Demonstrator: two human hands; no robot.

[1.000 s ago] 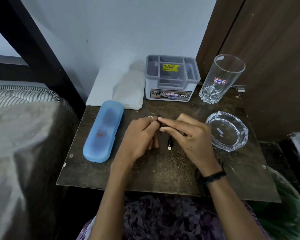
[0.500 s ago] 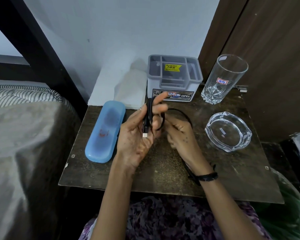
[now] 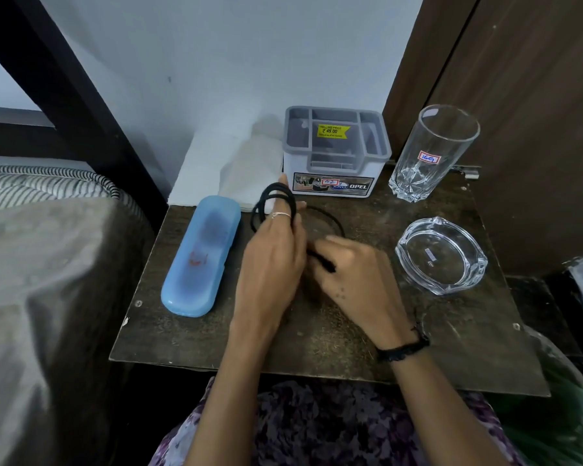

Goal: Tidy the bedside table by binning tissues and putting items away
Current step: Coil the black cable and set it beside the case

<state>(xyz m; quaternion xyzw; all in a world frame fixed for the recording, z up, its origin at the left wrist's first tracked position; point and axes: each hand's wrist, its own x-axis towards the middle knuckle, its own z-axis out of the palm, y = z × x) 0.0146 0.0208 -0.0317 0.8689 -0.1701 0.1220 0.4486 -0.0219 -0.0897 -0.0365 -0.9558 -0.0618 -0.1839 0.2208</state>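
A black charging cable (image 3: 270, 205) is coiled in loops around the fingers of my left hand (image 3: 271, 260), held over the middle of the dark wooden bedside table (image 3: 317, 348). My right hand (image 3: 354, 280) pinches the cable's loose end just right of the left hand, and one strand arcs back over the table. A stack of white tissues (image 3: 223, 169) lies at the back left against the wall. A grey organiser box (image 3: 337, 153) with open compartments stands behind my hands.
A blue glasses case (image 3: 201, 257) lies at the left of the table. A tall empty glass (image 3: 431, 153) stands at the back right, with a glass ashtray (image 3: 441, 255) in front of it. The bed (image 3: 48, 264) is on the left, a green bag (image 3: 566, 415) at lower right.
My left hand turned palm-down and now carries more loops of cable on its fingers. My right hand moved down and right along the cable, feeding the loose end.
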